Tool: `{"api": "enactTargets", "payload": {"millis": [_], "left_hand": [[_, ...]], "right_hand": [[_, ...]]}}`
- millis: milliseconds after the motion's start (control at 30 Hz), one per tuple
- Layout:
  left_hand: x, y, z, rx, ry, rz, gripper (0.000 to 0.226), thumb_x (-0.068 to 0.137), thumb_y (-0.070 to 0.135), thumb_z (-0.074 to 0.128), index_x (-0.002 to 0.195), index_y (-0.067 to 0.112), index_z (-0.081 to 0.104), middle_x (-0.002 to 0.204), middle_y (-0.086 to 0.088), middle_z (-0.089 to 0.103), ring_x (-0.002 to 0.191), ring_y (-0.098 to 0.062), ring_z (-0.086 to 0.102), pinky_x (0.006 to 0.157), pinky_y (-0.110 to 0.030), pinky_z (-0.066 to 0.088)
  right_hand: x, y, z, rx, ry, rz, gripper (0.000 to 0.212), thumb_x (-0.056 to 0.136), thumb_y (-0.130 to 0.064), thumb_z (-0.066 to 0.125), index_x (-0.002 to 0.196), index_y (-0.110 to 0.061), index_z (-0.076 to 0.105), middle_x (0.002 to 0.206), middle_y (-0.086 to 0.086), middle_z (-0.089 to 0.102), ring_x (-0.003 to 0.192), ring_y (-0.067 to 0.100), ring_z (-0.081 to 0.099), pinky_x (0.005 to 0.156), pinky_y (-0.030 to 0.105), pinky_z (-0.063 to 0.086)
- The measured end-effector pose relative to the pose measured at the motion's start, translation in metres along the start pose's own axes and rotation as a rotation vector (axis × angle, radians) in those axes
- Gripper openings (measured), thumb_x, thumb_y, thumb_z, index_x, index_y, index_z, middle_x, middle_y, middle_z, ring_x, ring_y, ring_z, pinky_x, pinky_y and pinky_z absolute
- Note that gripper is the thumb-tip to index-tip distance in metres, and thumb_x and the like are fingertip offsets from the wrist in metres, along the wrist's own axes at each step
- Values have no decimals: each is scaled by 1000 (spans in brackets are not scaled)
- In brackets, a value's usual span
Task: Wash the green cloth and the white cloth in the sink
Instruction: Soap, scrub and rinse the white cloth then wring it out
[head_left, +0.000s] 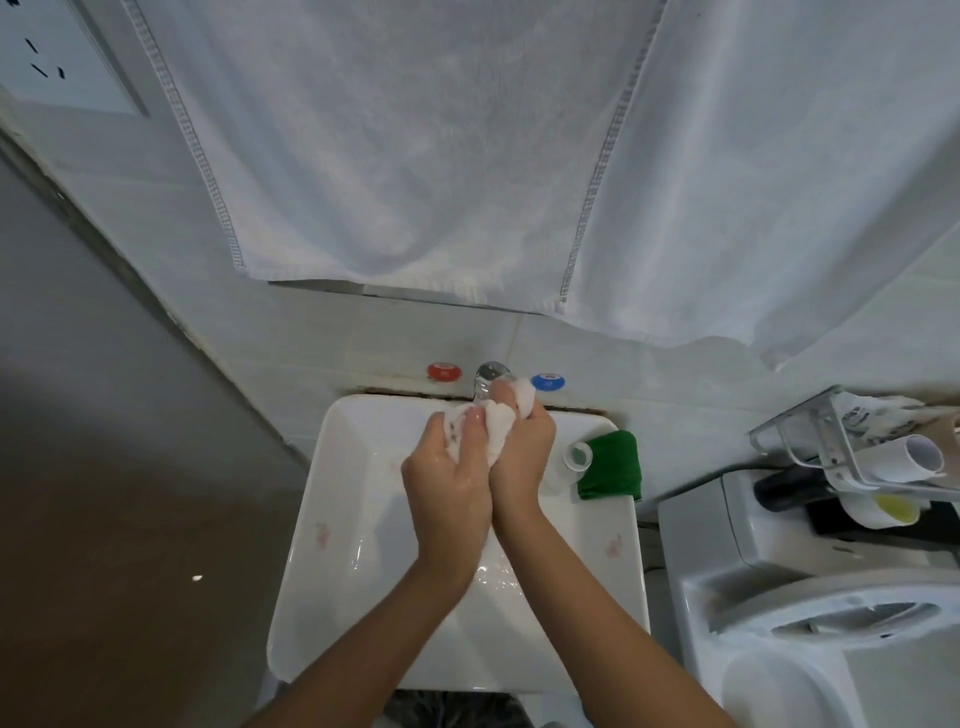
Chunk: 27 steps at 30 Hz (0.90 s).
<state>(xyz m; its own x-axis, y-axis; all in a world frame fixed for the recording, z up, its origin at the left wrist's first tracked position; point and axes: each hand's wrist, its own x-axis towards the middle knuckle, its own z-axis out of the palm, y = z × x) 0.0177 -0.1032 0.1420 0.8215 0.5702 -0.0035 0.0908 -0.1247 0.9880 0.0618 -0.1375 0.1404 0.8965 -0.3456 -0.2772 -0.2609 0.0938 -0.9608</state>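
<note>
Above the sink (311, 571), both hands, left (447, 483) and right (519, 452), curled tightly around the bunched white cloth (498, 421).

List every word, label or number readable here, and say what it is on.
No text can be read.
Red knob: a pale mark on its face, too blurred to read.
Blue knob: a pale mark, also too blurred.
Crumpled packaging in the wire rack: dark print, too small to read.
Wall socket: slots only, no lettering.
</note>
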Motion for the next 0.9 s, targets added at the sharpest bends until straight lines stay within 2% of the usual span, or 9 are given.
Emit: {"api": "enactTargets", "payload": {"millis": [67, 200, 300, 367, 433, 500, 700, 800, 900], "left_hand": [[20, 0, 0, 18, 47, -14, 21, 94, 29, 55, 83, 13, 62, 72, 8, 64, 67, -1, 63, 57, -7, 44], [45, -11, -6, 73, -22, -95, 14, 96, 23, 54, 84, 18, 60, 75, 7, 63, 70, -5, 60, 57, -3, 42], [12, -11, -4, 46, -19, -44, 23, 97, 26, 51, 76, 19, 58, 68, 9, 60, 65, 2, 60, 58, -5, 43], [8, -13, -7, 30, 2, -24, 28, 96, 26, 51, 70, 16, 55, 64, 6, 58, 60, 0, 57, 56, -7, 43], [27, -20, -12, 21, 28, -112, 35, 97, 22, 51, 62, 19, 49, 54, 8, 51, 54, -4, 50, 52, -11, 39], [39, -25, -16, -59, 13, -201, 38, 97, 18, 52, 59, 18, 49, 49, 10, 49, 51, -3, 48, 50, -13, 39], [-4, -21, -10, 58, 13, -45, 22, 95, 29, 53, 78, 17, 59, 71, 9, 63, 67, 1, 60, 58, -9, 45], [28, -30, -16, 83, 51, -83, 30, 95, 27, 54, 69, 12, 53, 61, 3, 55, 56, -2, 53, 57, -18, 40], [29, -31, -16, 110, 54, -98, 29, 97, 27, 50, 72, 12, 54, 64, 4, 56, 58, 1, 55, 57, -14, 38]], "right_hand": [[-12, 0, 1, -64, -53, -71, 22, 94, -15, 57, 72, -16, 56, 63, 0, 56, 58, 6, 54, 52, 18, 45], [-21, 0, 1, -79, -144, -80, 18, 93, -19, 60, 76, -16, 60, 64, -5, 59, 58, 2, 55, 55, 16, 45], [0, -1, 3, -6, -47, -14, 28, 94, -15, 57, 67, -14, 49, 57, -1, 48, 53, 7, 45, 51, 21, 39], [-6, 6, 4, -15, -28, 28, 27, 95, -16, 56, 68, -15, 52, 59, -2, 50, 54, 7, 47, 51, 23, 42], [-26, 18, 3, -103, -109, 42, 26, 92, -23, 59, 67, -20, 58, 61, -3, 57, 58, 8, 54, 60, 33, 49], [-40, 25, 1, -168, -187, 20, 27, 91, -27, 61, 65, -22, 59, 63, -4, 61, 62, 9, 57, 64, 35, 53], [-3, 34, 4, 4, -99, 104, 25, 96, -21, 54, 71, -18, 57, 61, -2, 55, 57, 12, 54, 53, 26, 45], [-23, 43, 6, -172, -161, 132, 24, 96, -32, 51, 82, -18, 65, 74, -2, 66, 72, 13, 63, 68, 30, 54], [-16, 42, 6, -239, -184, 48, 27, 96, -27, 54, 74, -13, 62, 70, 3, 64, 68, 12, 60, 72, 39, 54]]}}
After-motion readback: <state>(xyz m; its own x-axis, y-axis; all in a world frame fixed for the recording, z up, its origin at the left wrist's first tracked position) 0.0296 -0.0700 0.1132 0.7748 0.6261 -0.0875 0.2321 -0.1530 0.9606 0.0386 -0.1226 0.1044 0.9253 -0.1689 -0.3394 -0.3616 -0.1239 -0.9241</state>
